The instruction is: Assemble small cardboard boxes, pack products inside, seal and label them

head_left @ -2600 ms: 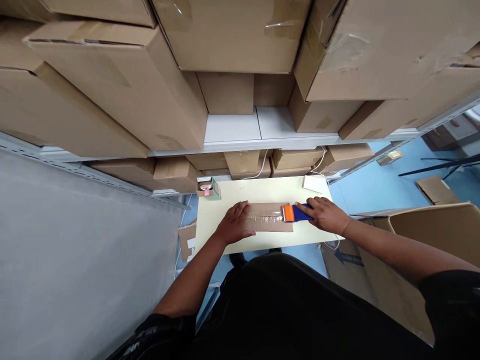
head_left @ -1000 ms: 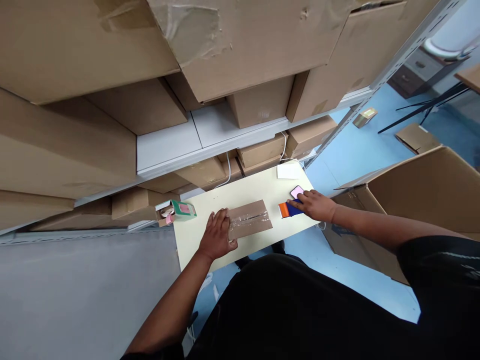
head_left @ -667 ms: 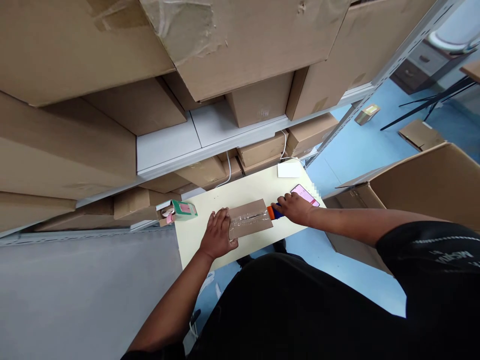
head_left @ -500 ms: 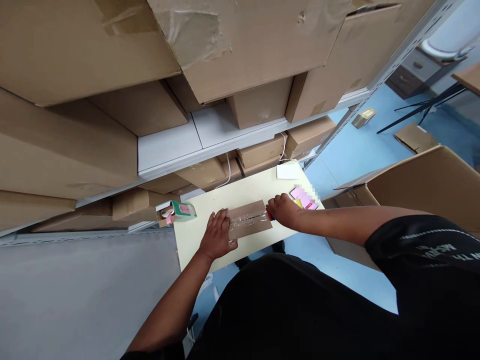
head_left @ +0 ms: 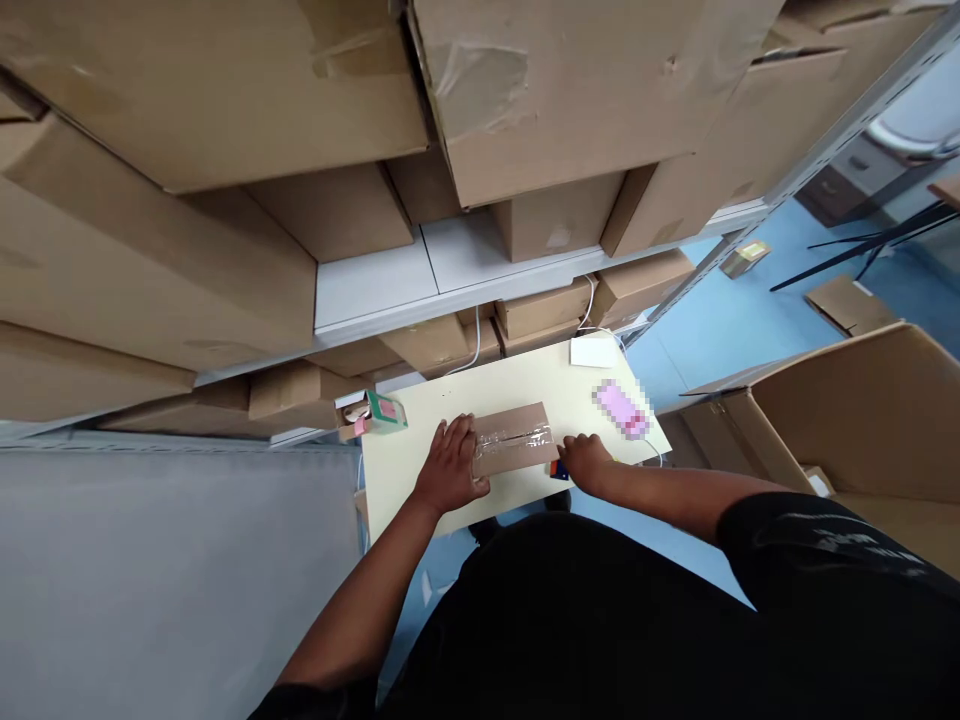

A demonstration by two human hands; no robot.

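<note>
A small brown cardboard box point(head_left: 512, 461) lies on the pale yellow table, with shiny clear tape along its middle seam. My left hand point(head_left: 452, 464) rests flat against the box's left end, fingers stretched out and thumb apart near its front corner. Just off the right end, my right hand point(head_left: 589, 462) is closed around a red and blue tool point(head_left: 559, 469). Most of that tool is hidden under the fingers, so its kind cannot be made out. Beyond the right hand lies a pink phone-like item point(head_left: 621, 408), blurred by pixels.
On the table point(head_left: 409, 470) are a green and white carton point(head_left: 386, 411) at left and a white flat item point(head_left: 592, 351) at the back. Shelving point(head_left: 375, 300) with large cartons point(head_left: 600, 90) overhangs the far side. A big open carton point(head_left: 855, 400) stands right.
My right hand has moved down toward the table's near edge with the red and blue tool, away from the box's right end. My left hand stays on the box. The view has shifted slightly.
</note>
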